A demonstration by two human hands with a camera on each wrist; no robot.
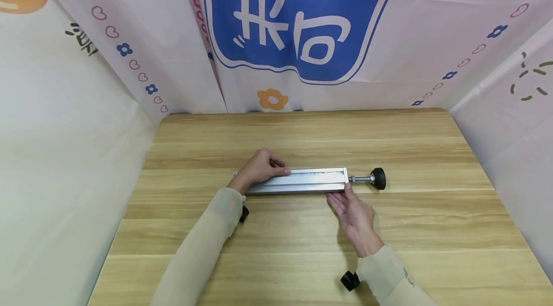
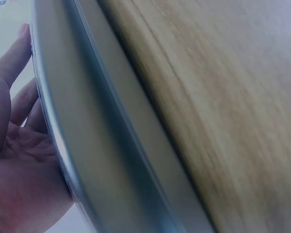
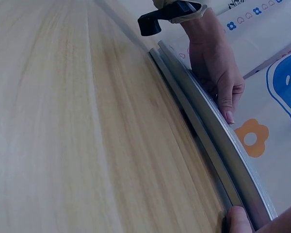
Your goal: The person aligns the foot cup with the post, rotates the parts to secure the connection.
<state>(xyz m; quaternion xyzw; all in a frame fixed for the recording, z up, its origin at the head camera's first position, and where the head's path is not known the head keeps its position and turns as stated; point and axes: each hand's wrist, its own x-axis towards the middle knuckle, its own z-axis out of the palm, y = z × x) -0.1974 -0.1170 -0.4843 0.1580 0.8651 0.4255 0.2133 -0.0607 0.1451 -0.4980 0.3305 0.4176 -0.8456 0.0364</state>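
A silver aluminium profile [image 1: 311,179] with a slotted top lies crosswise on the table. A threaded rod with a round black foot [image 1: 378,179] sticks out of its right end. My left hand [image 1: 263,167] rests over the profile's left part, thumb on top and the other fingers loosely bent at the far side. In the left wrist view, the left palm [image 2: 24,179] shows beside the metal edge. At the near right corner my right hand [image 1: 356,215] holds the profile, palm up, thumb at the end and fingertips at the near side. The left forearm hides part of the left end.
The profile lies on a wood-grain table [image 1: 294,253]. White printed cloth [image 1: 367,92] hangs behind and at both sides. Black wrist-worn pieces show at the left cuff [image 1: 244,213] and right cuff [image 1: 350,280].
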